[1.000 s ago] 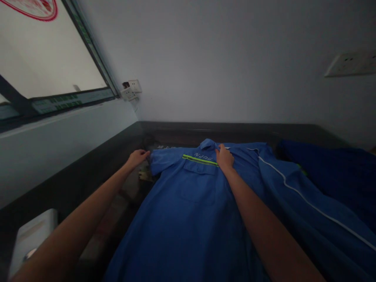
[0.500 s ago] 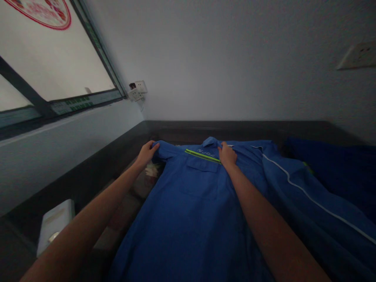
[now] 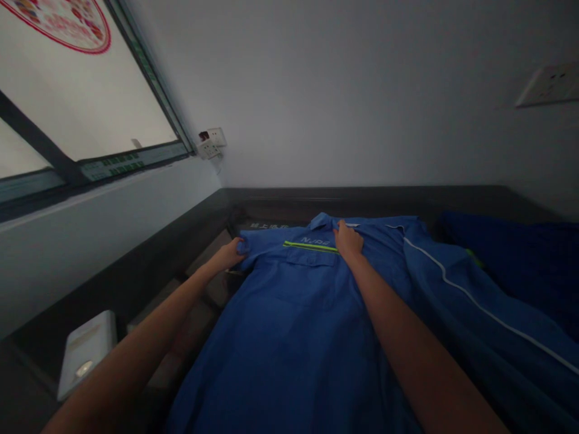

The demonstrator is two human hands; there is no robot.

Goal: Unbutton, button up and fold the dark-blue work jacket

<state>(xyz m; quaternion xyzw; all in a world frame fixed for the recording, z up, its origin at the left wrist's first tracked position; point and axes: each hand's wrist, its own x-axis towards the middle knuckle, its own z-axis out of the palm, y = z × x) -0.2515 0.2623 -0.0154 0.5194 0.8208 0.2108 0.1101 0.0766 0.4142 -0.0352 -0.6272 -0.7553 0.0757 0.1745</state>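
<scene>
A blue work jacket (image 3: 289, 325) lies spread in front of me, with a yellow-green stripe and pale lettering across its chest. My left hand (image 3: 230, 253) grips the jacket at the end of its short-looking sleeve on the left. Closed on the jacket's front edge just beside the collar is my right hand (image 3: 349, 241). The collar (image 3: 321, 220) stands up slightly to the left of that hand. On the right, more blue cloth with white piping (image 3: 443, 271) spreads out; whether it is part of the same jacket I cannot tell.
Darker blue cloth (image 3: 520, 259) lies at the far right. A white box-like device (image 3: 88, 349) sits at the lower left by my forearm. Behind is a dark raised edge (image 3: 362, 194) against the wall. Sockets (image 3: 211, 143) are in the corner, below a window (image 3: 113, 108).
My left hand has moved down and slightly left, drawing the sleeve lower and straighter. Dark printed packaging now shows behind the sleeve. My right hand has barely moved.
</scene>
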